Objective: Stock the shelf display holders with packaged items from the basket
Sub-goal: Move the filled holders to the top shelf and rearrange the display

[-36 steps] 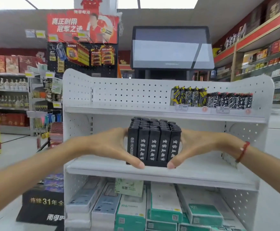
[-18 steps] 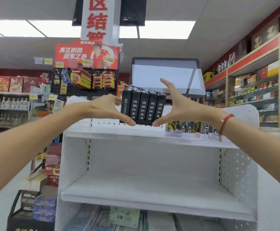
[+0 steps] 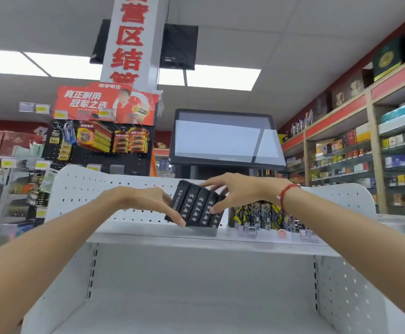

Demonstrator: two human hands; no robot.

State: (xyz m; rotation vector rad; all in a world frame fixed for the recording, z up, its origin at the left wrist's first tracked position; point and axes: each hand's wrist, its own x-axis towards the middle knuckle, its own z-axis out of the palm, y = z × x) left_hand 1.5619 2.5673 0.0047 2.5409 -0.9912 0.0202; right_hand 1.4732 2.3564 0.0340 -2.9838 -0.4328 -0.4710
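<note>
Currently: left hand [image 3: 143, 201] and right hand [image 3: 235, 191] both grip tilted black lighter block [image 3: 196, 208], lower edge at top shelf [image 3: 148, 233] front edge, just beside patterned lighters [image 3: 256, 216].

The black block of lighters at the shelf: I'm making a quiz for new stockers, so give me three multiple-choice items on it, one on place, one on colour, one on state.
1. Where is the black block of lighters?
A. on the top shelf, left of the yellow-and-black lighters
B. on the empty lower shelf
C. on the floor

2. What colour is the bracelet on the right wrist?
A. blue
B. red
C. green

3. How does the block stand?
A. flat on its side
B. tilted, held between both hands
C. upright and let go

Answers: 1 A, its lower edge meets the top shelf beside the patterned row. 2 B, a red band shows at the wrist. 3 B, the left hand and right hand grip its sides as it leans.
</note>
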